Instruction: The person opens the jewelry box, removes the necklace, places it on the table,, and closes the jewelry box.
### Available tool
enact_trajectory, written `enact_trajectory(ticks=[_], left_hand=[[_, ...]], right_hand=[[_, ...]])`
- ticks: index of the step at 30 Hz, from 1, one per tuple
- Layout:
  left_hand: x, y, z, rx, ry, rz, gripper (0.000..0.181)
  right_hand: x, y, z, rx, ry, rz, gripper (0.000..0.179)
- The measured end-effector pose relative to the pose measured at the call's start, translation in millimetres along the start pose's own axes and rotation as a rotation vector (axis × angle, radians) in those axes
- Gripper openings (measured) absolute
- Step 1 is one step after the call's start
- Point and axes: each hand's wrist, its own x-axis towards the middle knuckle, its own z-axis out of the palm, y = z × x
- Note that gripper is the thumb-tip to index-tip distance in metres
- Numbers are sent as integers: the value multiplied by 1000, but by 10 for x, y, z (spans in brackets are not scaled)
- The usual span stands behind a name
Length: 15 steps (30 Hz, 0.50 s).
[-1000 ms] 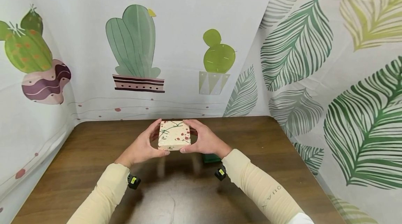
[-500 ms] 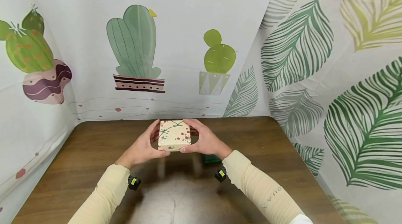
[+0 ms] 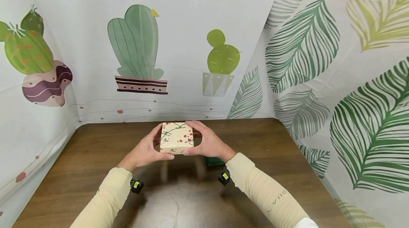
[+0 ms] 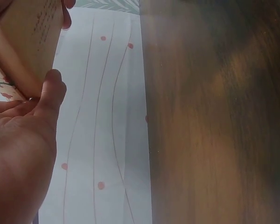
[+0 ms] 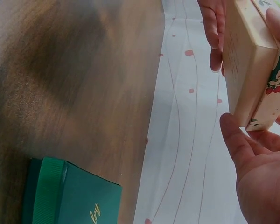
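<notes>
A small square cream gift box [image 3: 176, 137] with red blossoms and green twigs on its lid is held up over the far part of the table. My left hand [image 3: 145, 152] grips its left side, thumb at the near edge and fingers toward the back. On the opposite side my right hand [image 3: 211, 143] holds it the same way. In the right wrist view the box [image 5: 244, 60] shows its plain cream base below the patterned lid. Small printed lines mark the underside of the box [image 4: 35, 35] in the left wrist view.
Behind my right wrist a dark green box [image 3: 214, 161] lies on the brown wooden table [image 3: 268, 171]. Gold lettering marks this green box [image 5: 91, 193] in the right wrist view. A white cloth [image 3: 188, 43] printed with cacti and leaves hangs along the table's back and sides.
</notes>
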Motion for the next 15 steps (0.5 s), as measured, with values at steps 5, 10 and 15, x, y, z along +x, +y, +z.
enact_trajectory(ticks=[5,10,15], left_hand=[[4,-18,8,-2,24,-4,116],[5,-27,7,-1,34,-9,117],[10,-23,7,-3,38,-12,117]], right_hand=[[9,-9,-5,-11,4,4,99],[13,-14,-7,-20,5,18,100],[15,-13,-5,8,7,20,99]])
